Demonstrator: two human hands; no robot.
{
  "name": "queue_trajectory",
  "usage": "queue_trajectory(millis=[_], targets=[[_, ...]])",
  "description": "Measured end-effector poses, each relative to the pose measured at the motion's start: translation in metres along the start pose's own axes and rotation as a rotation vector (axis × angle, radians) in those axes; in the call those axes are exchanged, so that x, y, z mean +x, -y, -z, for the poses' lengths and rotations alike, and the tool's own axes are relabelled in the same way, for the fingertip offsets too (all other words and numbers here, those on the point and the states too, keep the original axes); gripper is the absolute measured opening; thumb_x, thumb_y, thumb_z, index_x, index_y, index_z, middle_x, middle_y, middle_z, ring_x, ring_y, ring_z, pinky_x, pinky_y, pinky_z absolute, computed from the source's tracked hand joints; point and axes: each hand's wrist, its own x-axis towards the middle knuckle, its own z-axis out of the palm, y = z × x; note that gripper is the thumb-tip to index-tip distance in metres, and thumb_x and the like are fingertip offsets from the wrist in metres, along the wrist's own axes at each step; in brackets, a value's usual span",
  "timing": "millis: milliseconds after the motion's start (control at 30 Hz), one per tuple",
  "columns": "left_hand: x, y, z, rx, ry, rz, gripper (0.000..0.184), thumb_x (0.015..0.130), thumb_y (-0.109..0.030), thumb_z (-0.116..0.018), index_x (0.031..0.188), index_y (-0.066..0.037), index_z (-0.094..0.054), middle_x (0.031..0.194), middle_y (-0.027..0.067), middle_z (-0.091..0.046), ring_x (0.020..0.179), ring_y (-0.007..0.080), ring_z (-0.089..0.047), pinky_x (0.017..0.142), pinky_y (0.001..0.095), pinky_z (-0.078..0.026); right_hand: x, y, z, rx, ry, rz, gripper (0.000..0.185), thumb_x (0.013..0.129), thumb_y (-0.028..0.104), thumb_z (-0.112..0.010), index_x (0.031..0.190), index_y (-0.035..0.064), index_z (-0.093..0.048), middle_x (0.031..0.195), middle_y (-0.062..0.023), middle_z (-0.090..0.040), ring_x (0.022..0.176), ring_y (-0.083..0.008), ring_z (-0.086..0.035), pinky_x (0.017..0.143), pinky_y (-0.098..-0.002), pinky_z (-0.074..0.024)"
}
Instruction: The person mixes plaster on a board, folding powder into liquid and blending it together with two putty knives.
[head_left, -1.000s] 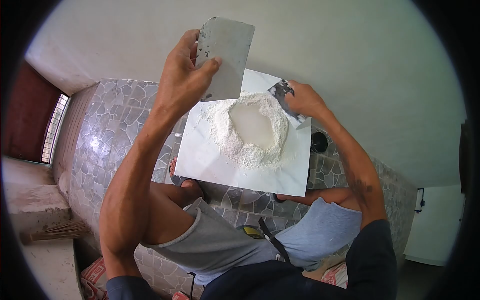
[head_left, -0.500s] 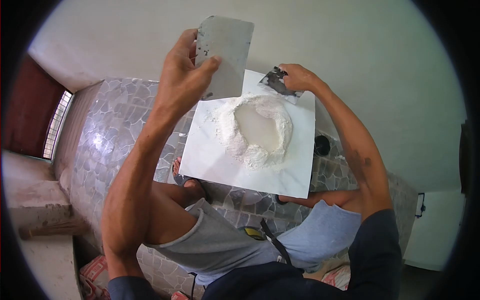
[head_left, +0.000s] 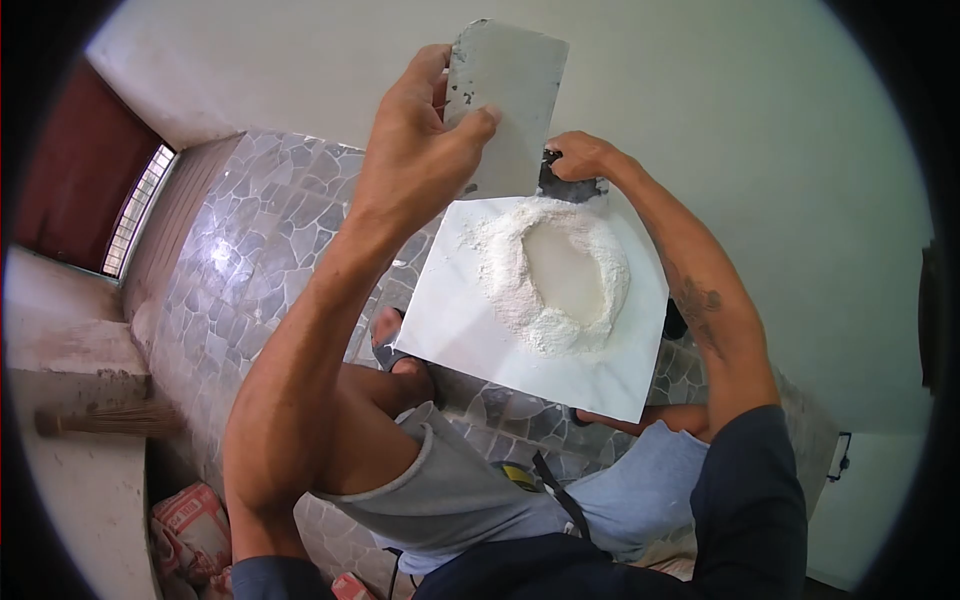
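Observation:
A flat grey rectangular plate [head_left: 525, 90], chipped along its edges, is held upright by my left hand [head_left: 425, 145], the thumb pressed on its near face. My right hand [head_left: 588, 157] grips a dark, white-smeared scraper [head_left: 570, 185] at the far edge of the board, partly behind the plate. Below both hands lies a white marble-patterned board [head_left: 440, 310]. On it a ring of white powder [head_left: 505, 290] surrounds a pool of cloudy liquid [head_left: 562, 268]. Neither tool visibly touches the powder.
Grey stone-patterned floor [head_left: 250, 250] surrounds the board, and a pale wall [head_left: 740, 130] rises behind it. A dark round object [head_left: 676, 318] shows at the board's right. A straw broom [head_left: 110, 421] and red-and-white bags [head_left: 190, 530] are at the lower left.
My right hand has turned the scraper and drawn it along the far edge of the board, closer to the plate. The whole view has shifted, with the board now farther right.

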Motion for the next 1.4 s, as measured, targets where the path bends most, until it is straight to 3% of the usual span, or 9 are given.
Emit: queue_trajectory(millis=[267,367,867,1067,1133,1200,1233,1333,1400], targets=[[0.0,0.006,0.004,-0.009,-0.005,-0.005,0.045,0.089,-0.001,-0.06,0.132,0.008,-0.048,0.109,0.0219,-0.069,0.099,0.0242,-0.069,0.086,0.0351,-0.057,-0.037,0.023,0.018,0.058,-0.065,0.068,0.037,0.072,0.008,-0.05,0.105,0.0012,-0.066,0.092,-0.0258,-0.068,0.082,-0.0388,-0.063,0.077,-0.0454,-0.0496],[-0.002,0.006,0.004,-0.001,-0.004,-0.005,0.046,0.089,-0.002,-0.061,0.132,0.008,-0.048,0.11,0.0231,-0.069,0.099,0.0249,-0.07,0.086,0.0356,-0.057,-0.067,0.041,0.035,0.053,-0.007,-0.012,0.041,0.075,0.007,-0.05,0.111,0.0,-0.067,0.104,-0.027,-0.069,0.096,-0.0432,-0.065,0.087,-0.0459,-0.0516],[-0.002,0.007,0.006,0.022,-0.059,-0.045,0.046,0.089,-0.003,-0.062,0.132,0.007,-0.048,0.11,0.0229,-0.069,0.098,0.0256,-0.071,0.084,0.0353,-0.058,-0.108,0.055,0.035,-0.087,-0.205,0.189,0.038,0.079,-0.005,-0.054,0.115,0.001,-0.066,0.098,-0.0235,-0.069,0.095,-0.0407,-0.066,0.085,-0.0478,-0.0527],[0.005,-0.001,0.012,-0.011,-0.196,-0.168,0.05,0.091,-0.006,-0.067,0.136,0.006,-0.047,0.113,0.0207,-0.068,0.099,0.0234,-0.071,0.086,0.0375,-0.06,-0.029,0.108,0.036,-0.021,0.059,0.3,0.04,0.078,0.001,-0.062,0.118,0.0095,-0.066,0.105,-0.0187,-0.07,0.101,-0.0379,-0.067,0.087,-0.0454,-0.0541],[0.008,0.0,0.02,-0.037,-0.223,-0.177,0.051,0.091,-0.007,-0.067,0.136,0.005,-0.047,0.112,0.0203,-0.068,0.1,0.0226,-0.07,0.087,0.0372,-0.059,-0.008,0.131,0.023,-0.047,0.121,0.418,0.04,0.079,0.003,-0.063,0.118,0.0117,-0.067,0.106,-0.0174,-0.071,0.103,-0.0366,-0.067,0.087,-0.0443,-0.0547],[0.009,0.003,0.023,-0.049,-0.243,-0.192,0.051,0.091,-0.008,-0.067,0.137,0.005,-0.047,0.114,0.0216,-0.068,0.101,0.0244,-0.071,0.088,0.0388,-0.059,0.005,0.15,0.008,-0.329,0.068,0.756,0.039,0.081,0.004,-0.063,0.118,0.0125,-0.067,0.107,-0.0161,-0.071,0.104,-0.0356,-0.067,0.087,-0.0437,-0.0551],[0.009,0.001,0.024,-0.055,-0.254,-0.199,0.051,0.092,-0.008,-0.067,0.137,0.005,-0.047,0.114,0.0222,-0.068,0.101,0.0253,-0.071,0.089,0.0396,-0.059,0.007,0.165,0.005,-0.369,0.134,0.724,0.038,0.08,0.005,-0.064,0.117,0.0123,-0.067,0.105,-0.016,-0.071,0.103,-0.0356,-0.068,0.088,-0.0443,-0.0543],[0.003,-0.02,0.02,-0.097,-0.229,-0.105,0.038,0.097,-0.002,-0.058,0.134,-0.001,-0.048,0.107,0.021,-0.069,0.088,0.0226,-0.074,0.064,0.0301,-0.065,0.007,0.198,0.0,-0.433,0.306,0.639,0.038,0.076,0.005,-0.068,0.113,0.0113,-0.069,0.103,-0.0156,-0.072,0.104,-0.0354,-0.068,0.089,-0.0452,-0.0534],[0.004,-0.022,0.018,-0.102,-0.259,-0.063,0.037,0.096,-0.001,-0.057,0.133,-0.001,-0.048,0.105,0.0196,-0.07,0.088,0.0217,-0.073,0.066,0.0312,-0.066,0.01,0.205,-0.005,-0.472,0.401,0.617,0.038,0.075,0.005,-0.069,0.113,0.0109,-0.069,0.103,-0.0158,-0.072,0.103,-0.0355,-0.068,0.088,-0.0453,-0.0541]])
